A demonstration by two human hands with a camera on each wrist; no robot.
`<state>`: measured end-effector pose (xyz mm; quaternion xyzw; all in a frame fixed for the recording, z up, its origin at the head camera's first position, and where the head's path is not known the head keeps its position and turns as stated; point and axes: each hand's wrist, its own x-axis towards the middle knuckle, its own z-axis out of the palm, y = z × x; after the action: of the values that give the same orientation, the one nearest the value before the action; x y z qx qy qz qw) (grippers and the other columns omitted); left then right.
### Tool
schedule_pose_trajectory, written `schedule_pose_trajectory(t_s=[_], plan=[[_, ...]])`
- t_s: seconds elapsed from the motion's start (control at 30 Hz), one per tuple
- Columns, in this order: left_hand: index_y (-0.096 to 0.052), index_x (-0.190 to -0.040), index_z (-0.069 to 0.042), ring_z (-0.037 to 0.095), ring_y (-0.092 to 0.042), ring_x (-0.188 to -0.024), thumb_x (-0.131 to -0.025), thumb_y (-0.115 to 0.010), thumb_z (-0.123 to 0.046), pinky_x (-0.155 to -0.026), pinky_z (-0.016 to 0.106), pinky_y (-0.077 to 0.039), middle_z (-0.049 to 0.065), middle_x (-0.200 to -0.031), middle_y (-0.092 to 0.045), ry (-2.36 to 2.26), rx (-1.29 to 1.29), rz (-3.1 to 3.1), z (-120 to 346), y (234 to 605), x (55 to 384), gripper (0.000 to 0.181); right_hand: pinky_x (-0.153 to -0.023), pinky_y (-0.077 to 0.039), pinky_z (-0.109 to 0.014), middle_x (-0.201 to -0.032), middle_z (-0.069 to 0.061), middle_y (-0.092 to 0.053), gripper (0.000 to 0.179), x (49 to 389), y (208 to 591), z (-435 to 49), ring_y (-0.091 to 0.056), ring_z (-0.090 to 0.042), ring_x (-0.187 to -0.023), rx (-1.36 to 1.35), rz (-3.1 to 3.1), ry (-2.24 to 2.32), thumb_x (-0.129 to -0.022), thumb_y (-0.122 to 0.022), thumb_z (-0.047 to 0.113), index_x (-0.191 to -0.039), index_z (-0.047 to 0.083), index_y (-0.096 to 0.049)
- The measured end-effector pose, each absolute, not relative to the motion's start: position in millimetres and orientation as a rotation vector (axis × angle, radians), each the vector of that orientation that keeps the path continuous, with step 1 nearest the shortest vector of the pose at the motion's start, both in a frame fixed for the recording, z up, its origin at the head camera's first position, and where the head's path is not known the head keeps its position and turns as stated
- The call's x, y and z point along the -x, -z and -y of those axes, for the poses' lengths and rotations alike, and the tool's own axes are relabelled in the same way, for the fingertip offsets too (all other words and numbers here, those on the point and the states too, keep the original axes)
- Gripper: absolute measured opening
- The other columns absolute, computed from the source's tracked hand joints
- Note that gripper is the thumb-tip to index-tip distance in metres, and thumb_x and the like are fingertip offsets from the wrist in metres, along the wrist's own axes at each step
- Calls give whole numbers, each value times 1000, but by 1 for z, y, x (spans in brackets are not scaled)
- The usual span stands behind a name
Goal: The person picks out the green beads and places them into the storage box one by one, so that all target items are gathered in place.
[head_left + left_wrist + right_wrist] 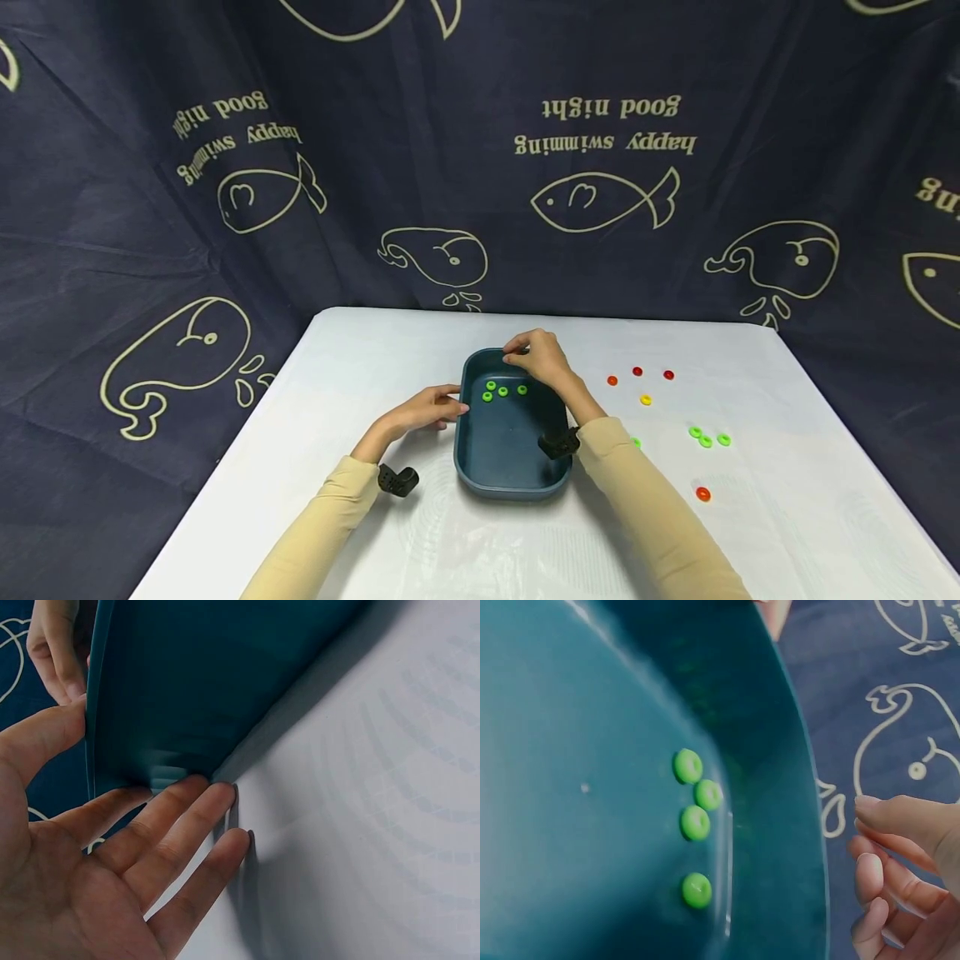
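Note:
A dark blue-green rectangular box [512, 475] with rounded corners stands on the white table. Several small green rings [694, 823] lie on its floor near the far end. At the box's left side is my left hand [429, 408]; its thumb touches the rim and its fairly straight fingers rest against the outer wall [172, 690]. My right hand [542, 357] hovers over the far rim. Its thumb [900, 814] and forefinger tips come together, the other fingers bent; whether something small is between them cannot be seen.
Right of the box lie loose rings on the white table [787, 533]: several green ones [706, 442], several red or orange ones [702, 494] and a yellow one [646, 400]. Dark cloth [480, 125] with fish drawings hangs behind the table. Each wrist wears a black camera.

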<state>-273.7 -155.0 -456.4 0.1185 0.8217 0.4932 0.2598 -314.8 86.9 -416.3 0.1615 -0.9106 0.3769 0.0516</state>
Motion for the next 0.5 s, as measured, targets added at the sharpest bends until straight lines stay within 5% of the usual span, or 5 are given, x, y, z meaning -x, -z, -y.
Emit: schedule_pose_trajectory(t_s=[0.5], plan=[[-30,-144,3,25,-62,-109,-93,-57,-30,-87,38,-52,22,-129,-55,-1331,-338,-2230,155,456,273,66,-75,-53,-38,-91,-11,-73,19,305,403,-112,-66,-27,-83,-469,2723,-1148,-81,-73,16,-97,5,-74]])
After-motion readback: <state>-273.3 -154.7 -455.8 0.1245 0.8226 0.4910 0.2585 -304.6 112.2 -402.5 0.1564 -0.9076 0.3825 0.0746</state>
